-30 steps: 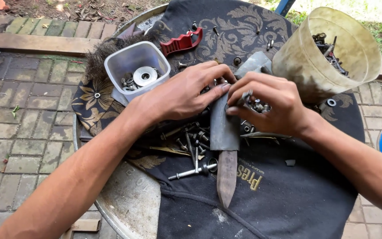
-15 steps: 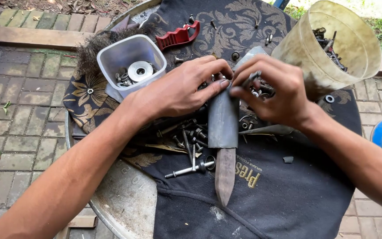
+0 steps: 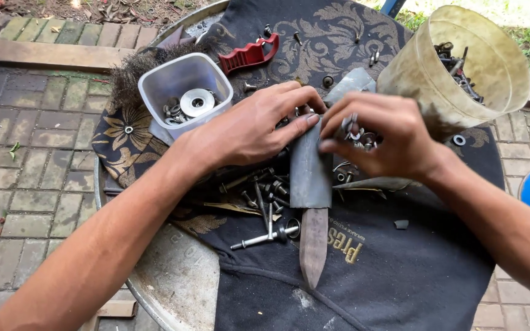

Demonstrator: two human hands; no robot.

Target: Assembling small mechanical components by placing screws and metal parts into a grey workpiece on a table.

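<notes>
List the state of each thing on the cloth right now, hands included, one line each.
Left hand: palm down, fingertips on the grey metal scoop.
Right hand: fingers curled around small nuts and washers.
Grey metal scoop: lying flat on the cloth, wooden handle toward the camera.
Square clear tub: upright, open, washers inside.
Round yellowed bucket: tipped on its side, bolts inside.
Red handle: lying flat.
Loose bolts: scattered.

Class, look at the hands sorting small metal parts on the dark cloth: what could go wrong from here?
1. The right hand pinches several small parts; some could slip and scatter among the loose bolts.
2. The tilted yellowish bucket lies on its side, so its hardware might spill.
3. The left hand presses by the edge of the grey metal sheet, which might cut the fingers.
</notes>
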